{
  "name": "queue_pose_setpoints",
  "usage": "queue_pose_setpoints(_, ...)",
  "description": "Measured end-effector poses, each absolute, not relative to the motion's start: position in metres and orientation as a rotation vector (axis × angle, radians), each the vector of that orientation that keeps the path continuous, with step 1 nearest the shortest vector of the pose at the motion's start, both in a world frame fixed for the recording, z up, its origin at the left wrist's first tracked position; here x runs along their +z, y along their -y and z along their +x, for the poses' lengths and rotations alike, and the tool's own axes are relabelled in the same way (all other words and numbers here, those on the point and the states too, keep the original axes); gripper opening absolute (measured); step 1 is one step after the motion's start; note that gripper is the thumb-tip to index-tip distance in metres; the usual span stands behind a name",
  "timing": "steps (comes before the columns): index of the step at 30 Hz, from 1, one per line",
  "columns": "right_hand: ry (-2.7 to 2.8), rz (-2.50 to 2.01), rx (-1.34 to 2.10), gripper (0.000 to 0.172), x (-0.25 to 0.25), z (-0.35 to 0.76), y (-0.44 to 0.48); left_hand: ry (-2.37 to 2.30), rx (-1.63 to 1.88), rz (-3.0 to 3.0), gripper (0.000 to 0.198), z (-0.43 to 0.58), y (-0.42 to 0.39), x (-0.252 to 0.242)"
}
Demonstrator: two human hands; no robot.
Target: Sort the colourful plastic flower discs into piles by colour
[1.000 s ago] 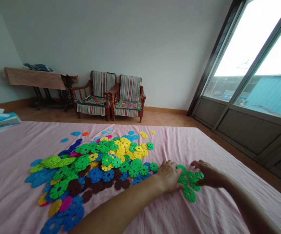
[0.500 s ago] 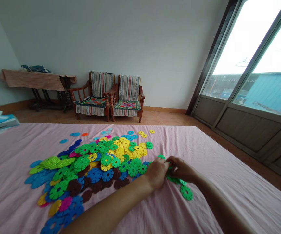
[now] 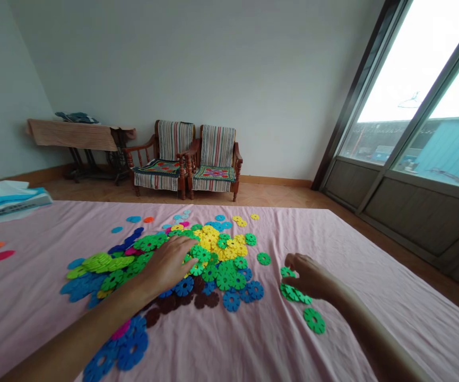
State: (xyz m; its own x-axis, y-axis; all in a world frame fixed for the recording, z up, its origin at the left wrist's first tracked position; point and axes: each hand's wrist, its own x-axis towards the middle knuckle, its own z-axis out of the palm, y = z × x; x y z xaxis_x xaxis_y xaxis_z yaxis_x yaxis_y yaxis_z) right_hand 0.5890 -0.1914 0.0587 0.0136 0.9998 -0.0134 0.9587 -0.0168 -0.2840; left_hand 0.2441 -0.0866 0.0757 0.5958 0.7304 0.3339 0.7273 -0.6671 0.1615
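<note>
A pale wall (image 3: 277, 106) fills the far side of the room, and before you spreads a wide surface draped in creased pink cloth (image 3: 229, 350). Beyond its far edge stand two wooden armchairs (image 3: 173, 175) with striped covers. On the cloth, left of centre, lies a broad mixed pile of notched plastic discs (image 3: 226, 277) in green, yellow, blue, brown and pink, overlapping at many angles. Your left hand (image 3: 173, 259) is palm down over the green part of this pile, thumb parted from the fingers; its underside is hidden, so you cannot tell whether it pinches a disc. Because the discs overlap so loosely, a sweeping lift there could drag yellow or blue ones along with the green, or slide the heap apart. Your right hand (image 3: 306, 273) is well apart from it, fingers bent and thumb spread from them, with a gap between, just over a small green cluster (image 3: 295, 293). Its wrist hangs low, so an inward brush could scatter that cluster. Smallest of all, one loose green disc (image 3: 314, 321) lies nearer you, below the right forearm, where a careless sleeve-side nudge might push it off; another single green disc (image 3: 263, 258) sits between pile and cluster, easily overlooked or knocked back among the mixed colours, since nothing holds it in place.
</note>
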Motion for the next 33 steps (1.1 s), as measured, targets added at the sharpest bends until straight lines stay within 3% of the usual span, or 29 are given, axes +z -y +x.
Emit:
queue_pose_setpoints(5, 2.068, -2.25, 0.288, 0.056, 0.042, 0.591, 0.215, -1.274, 0.775, 2.768, 0.028, 0.189, 0.11, 0.056)
queue_pose_setpoints(7, 2.064, -2.22, 0.288, 0.063, 0.036, 0.587, 0.215, -1.287, 0.813, 2.739, 0.029, 0.173, 0.117, 0.05)
queue_pose_setpoints(15, 2.032, -2.13, 0.284, 0.021, 0.032, 0.595, 0.203, -1.351, 1.112, 2.641, 0.032, 0.149, 0.12, 0.033)
queue_pose_setpoints(25, 1.808, -2.221, 0.446, 0.027, 0.032, 0.609, 0.194, -1.276, 1.211, 2.654, 0.024, 0.145, 0.116, 0.022)
queue_pose_setpoints(33, 1.833, -2.097, 0.504, 0.022, 0.057, 0.578, 0.162, -1.246, 1.258, 2.668, 0.02, 0.146, 0.113, 0.017)
